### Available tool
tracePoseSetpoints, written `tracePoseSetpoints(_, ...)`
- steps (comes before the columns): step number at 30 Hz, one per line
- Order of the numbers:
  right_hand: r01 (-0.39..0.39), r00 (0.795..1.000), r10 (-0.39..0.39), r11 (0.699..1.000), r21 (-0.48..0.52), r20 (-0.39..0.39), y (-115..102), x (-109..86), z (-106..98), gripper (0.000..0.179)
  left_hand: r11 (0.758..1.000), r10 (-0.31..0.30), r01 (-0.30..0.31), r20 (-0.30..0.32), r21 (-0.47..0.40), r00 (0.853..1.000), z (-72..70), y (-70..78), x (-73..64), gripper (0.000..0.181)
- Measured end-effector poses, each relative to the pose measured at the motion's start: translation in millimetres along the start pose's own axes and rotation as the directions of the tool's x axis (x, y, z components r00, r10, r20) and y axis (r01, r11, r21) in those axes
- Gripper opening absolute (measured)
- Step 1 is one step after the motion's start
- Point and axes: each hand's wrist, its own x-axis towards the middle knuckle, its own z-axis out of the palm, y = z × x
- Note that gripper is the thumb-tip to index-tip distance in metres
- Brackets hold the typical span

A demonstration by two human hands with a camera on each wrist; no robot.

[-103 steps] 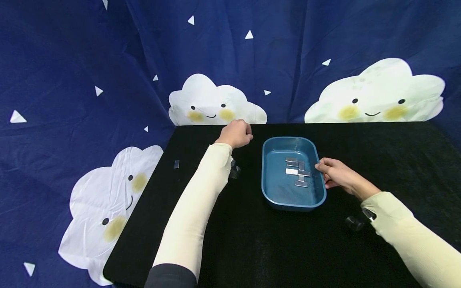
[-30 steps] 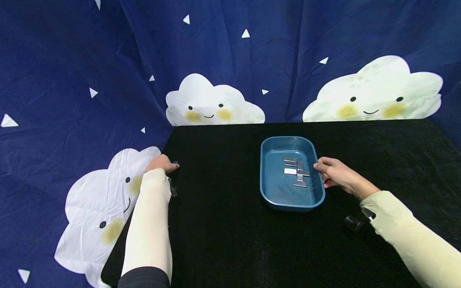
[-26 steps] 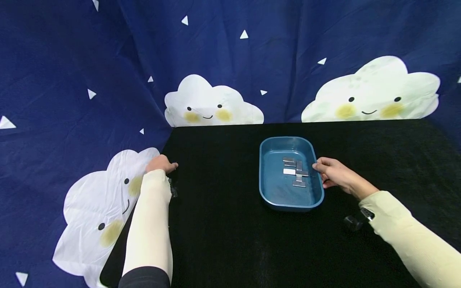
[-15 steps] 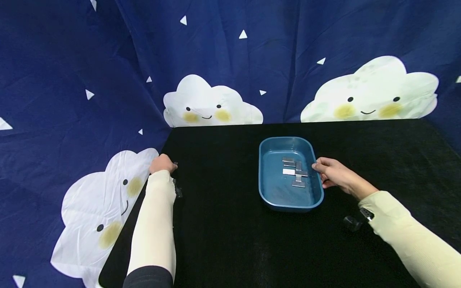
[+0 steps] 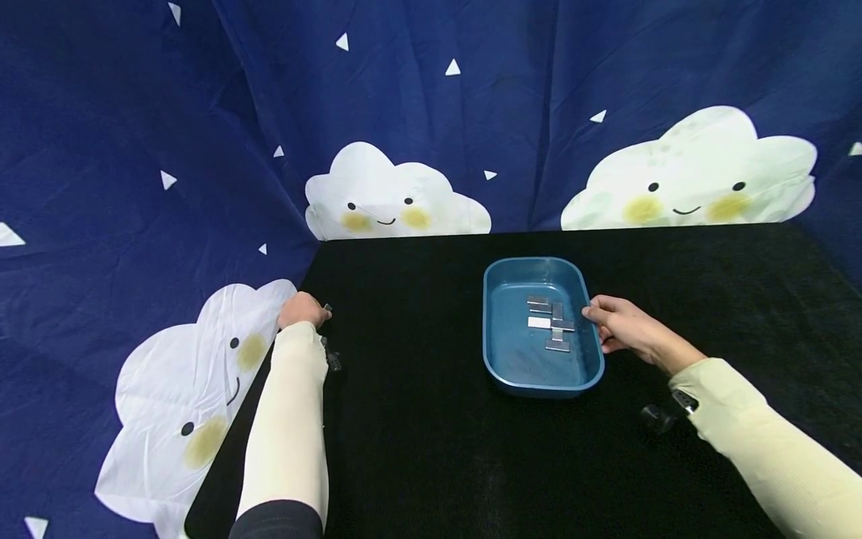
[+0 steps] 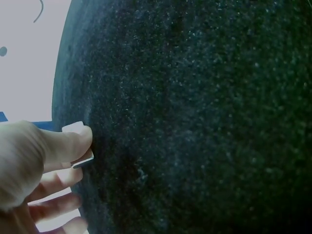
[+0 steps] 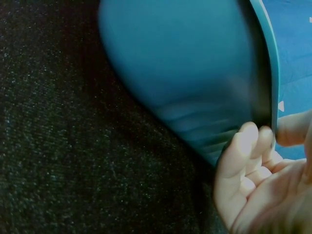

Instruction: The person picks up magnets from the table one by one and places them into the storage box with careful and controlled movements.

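Note:
At the left edge of the black table, my left hand (image 5: 301, 309) pinches a small silvery rectangular block (image 6: 73, 127) between thumb and fingers. The left wrist view shows the block's two ends sticking out past the thumb. My right hand (image 5: 622, 326) grips the right rim of a blue plastic bin (image 5: 501, 364), thumb at the rim and fingers against its outer wall. Several similar flat metal blocks (image 5: 557, 346) lie in a loose cluster on the bin's floor. One of them, a bright block (image 5: 539, 323), reflects white.
The black cloth-covered table (image 5: 417, 419) ends on the left beside a hanging dark blue curtain (image 5: 404, 90) with white cloud prints. Light sleeves cover both forearms, and a small dark device (image 5: 685, 400) sits at the right wrist.
From near the back of the table, my left hand has moved left and taken hold of the small block that lay there. My right hand still holds the bin.

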Motion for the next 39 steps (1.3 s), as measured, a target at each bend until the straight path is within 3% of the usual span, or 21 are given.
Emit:
tracePoseSetpoints(4, 0.005, 1.0, -0.005, 1.0, 0.002, 0.004, 0.6, -0.3, -0.1, 0.019, 1.0, 0.002, -0.002, -0.012, 0.017, 1.0, 0.6, 2.1, -0.4, 0.045)
tracePoseSetpoints(13, 0.009, 1.0, -0.009, 1.0, -0.001, 0.003, -0.5, -0.7, -0.9, 0.02, 0.997, 0.072, -0.072, -0.07, 0.008, 0.995, -0.7, 2.9, -4.9, 0.024)
tracePoseSetpoints(21, 0.004, 1.0, -0.004, 1.0, -0.002, 0.007, -1.2, -0.1, -0.7, 0.019, 0.988, 0.149, -0.154, -0.103, -0.033, 0.983, -5.1, 7.6, -5.3, 0.023)
tracePoseSetpoints(32, 0.002, 1.0, -0.002, 1.0, -0.007, 0.007, -1.7, -0.3, -0.3, 0.018, 0.979, 0.19, -0.197, -0.135, -0.045, 0.972, -16.1, 26.4, -8.7, 0.021)
tracePoseSetpoints(39, -0.003, 1.0, 0.003, 1.0, -0.006, 0.001, -1.3, 0.3, -0.1, 0.019, 0.968, 0.231, -0.243, -0.155, -0.062, 0.96, -25.0, 46.2, -9.9, 0.018)
